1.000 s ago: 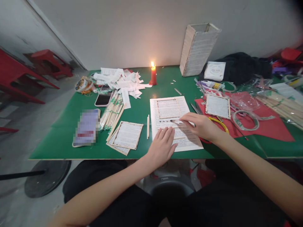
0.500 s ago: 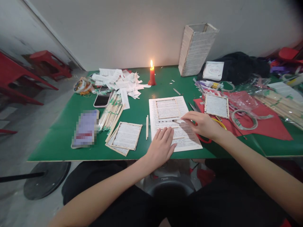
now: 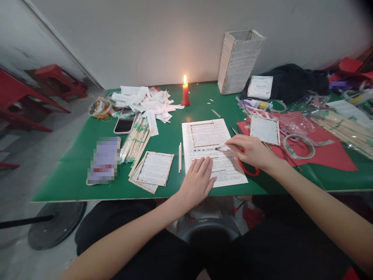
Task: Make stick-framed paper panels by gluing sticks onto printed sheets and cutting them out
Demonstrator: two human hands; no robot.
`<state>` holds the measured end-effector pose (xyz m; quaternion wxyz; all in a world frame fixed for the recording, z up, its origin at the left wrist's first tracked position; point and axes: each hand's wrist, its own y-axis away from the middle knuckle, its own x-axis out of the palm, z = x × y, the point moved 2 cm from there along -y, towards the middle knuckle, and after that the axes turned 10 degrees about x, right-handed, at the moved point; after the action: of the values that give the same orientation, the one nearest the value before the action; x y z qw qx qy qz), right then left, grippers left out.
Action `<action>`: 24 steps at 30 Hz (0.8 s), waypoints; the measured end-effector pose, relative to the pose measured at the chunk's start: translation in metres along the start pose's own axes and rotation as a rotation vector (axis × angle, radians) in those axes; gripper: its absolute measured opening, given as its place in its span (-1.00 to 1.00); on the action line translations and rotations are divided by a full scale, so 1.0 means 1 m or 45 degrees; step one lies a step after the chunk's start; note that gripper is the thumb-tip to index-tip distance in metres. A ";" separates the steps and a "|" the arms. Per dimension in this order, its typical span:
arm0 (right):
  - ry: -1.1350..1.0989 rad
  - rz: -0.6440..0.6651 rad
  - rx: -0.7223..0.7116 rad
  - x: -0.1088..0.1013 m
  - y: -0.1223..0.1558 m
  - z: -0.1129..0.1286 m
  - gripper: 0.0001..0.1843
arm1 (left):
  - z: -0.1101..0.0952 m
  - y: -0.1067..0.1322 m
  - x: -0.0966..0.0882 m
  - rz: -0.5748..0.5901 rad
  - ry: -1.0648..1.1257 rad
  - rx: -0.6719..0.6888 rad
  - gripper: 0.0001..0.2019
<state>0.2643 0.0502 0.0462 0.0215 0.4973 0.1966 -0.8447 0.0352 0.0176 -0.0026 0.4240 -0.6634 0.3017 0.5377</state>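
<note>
My left hand (image 3: 196, 179) lies flat with fingers stretched out over the lower left of a printed sheet (image 3: 233, 171). Thin wooden sticks show on the paper beside its fingers. A thin tool with a pointed tip (image 3: 220, 147) is pinched in my right hand (image 3: 247, 151); its exact kind is too small to tell. Its tip meets the right end of a row of small dark spots (image 3: 204, 150) across the sheet. Above that row, a square stick frame (image 3: 204, 145) rests on the page. Red-handled scissors (image 3: 253, 172) lie partly hidden beneath my right hand.
Behind the sheet burns a red candle (image 3: 185, 95). Paper strips (image 3: 145, 102), bundled sticks (image 3: 136, 140), papered frames (image 3: 155, 168) and phones (image 3: 124, 125) are at left. A tall papered box (image 3: 240, 62) stands against the wall. Red paper (image 3: 335, 157) and a tape roll (image 3: 298, 146) lie right.
The tool's tip has moved slightly right along the row of dark spots, with my right hand. My left hand stays flat on the paper. The whole view has shifted a little.
</note>
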 end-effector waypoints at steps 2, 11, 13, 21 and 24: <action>0.002 -0.013 0.002 0.000 -0.001 -0.002 -0.76 | 0.000 0.000 0.000 0.005 0.004 -0.001 -0.47; 0.045 -0.030 0.021 -0.004 -0.003 -0.009 -0.78 | -0.002 0.000 0.000 0.022 -0.032 0.006 -0.46; 0.046 -0.013 0.011 -0.003 -0.004 -0.008 -0.78 | -0.002 -0.001 0.000 0.034 -0.033 0.000 -0.45; 0.047 -0.039 0.016 -0.009 -0.001 -0.009 -0.79 | -0.002 -0.002 -0.001 0.074 -0.042 -0.009 -0.41; 0.040 -0.047 0.016 -0.011 0.000 -0.009 -0.79 | -0.002 -0.003 0.000 0.080 -0.027 -0.017 -0.38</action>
<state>0.2775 0.0521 0.0519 -0.0003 0.5071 0.2007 -0.8382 0.0389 0.0175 -0.0017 0.4058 -0.6506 0.3144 0.5596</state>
